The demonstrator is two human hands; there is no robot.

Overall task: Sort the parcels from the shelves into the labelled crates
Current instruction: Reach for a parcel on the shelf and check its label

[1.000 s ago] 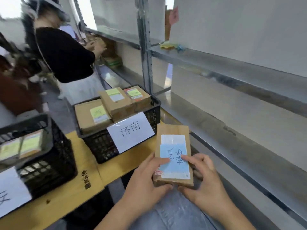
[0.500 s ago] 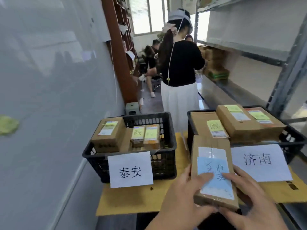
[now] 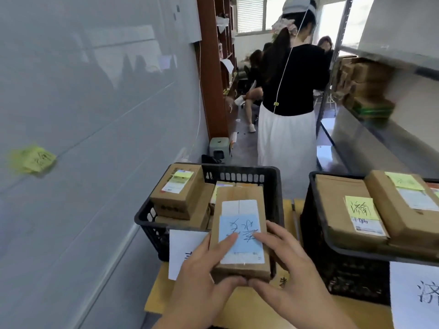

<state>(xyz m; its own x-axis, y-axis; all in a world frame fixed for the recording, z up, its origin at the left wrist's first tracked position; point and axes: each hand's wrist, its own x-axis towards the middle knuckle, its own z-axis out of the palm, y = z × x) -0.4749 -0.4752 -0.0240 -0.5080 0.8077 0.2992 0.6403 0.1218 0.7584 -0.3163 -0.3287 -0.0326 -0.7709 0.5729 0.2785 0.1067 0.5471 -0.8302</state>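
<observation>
Parcel [image 3: 240, 233] now over left crate [image 3: 273, 181], long axis pointing far; left hand [image 3: 204, 276] and right hand [image 3: 292, 271] clasp its near end.

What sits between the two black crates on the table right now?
In the head view, only a bare strip of the yellow table separates the left crate from the right crate. The held parcel hangs over the left crate's near rim, not in that gap.

The parcel [image 3: 240, 224] and left hand [image 3: 202, 279] hide most of the left crate's paper label [image 3: 183, 250]; the right crate's label [image 3: 415, 295] runs off the right edge, showing one character, and boxes on the far shelf [image 3: 365, 89] are blurred
</observation>
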